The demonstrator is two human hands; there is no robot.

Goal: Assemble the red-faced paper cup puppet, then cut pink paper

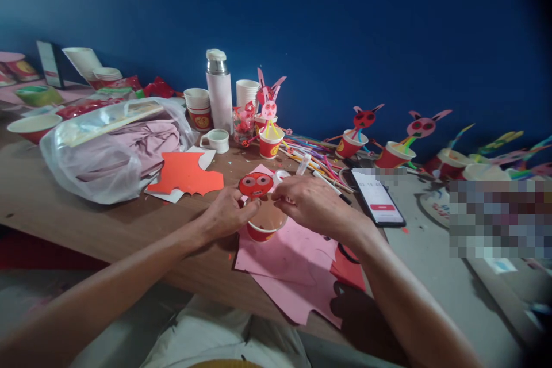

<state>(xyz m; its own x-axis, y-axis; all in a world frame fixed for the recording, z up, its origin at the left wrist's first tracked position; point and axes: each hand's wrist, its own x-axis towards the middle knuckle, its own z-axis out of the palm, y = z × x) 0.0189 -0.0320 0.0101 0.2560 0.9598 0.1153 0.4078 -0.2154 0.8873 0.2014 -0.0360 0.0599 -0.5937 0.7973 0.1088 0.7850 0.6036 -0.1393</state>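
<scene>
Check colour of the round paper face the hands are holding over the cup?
Red paper face with two pale pink eye rings, seen in the head view.

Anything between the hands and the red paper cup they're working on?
Nothing visible. The left hand and right hand are both right at the red paper cup, and the red paper face stands at its far rim.

Pretty dim, soft indoor light, colours a bit muddy and the blue wall (345, 23) going dark toward the right corner. Wide-angle bend at the edges, plus a blocky pixelated patch right of the hands
</scene>
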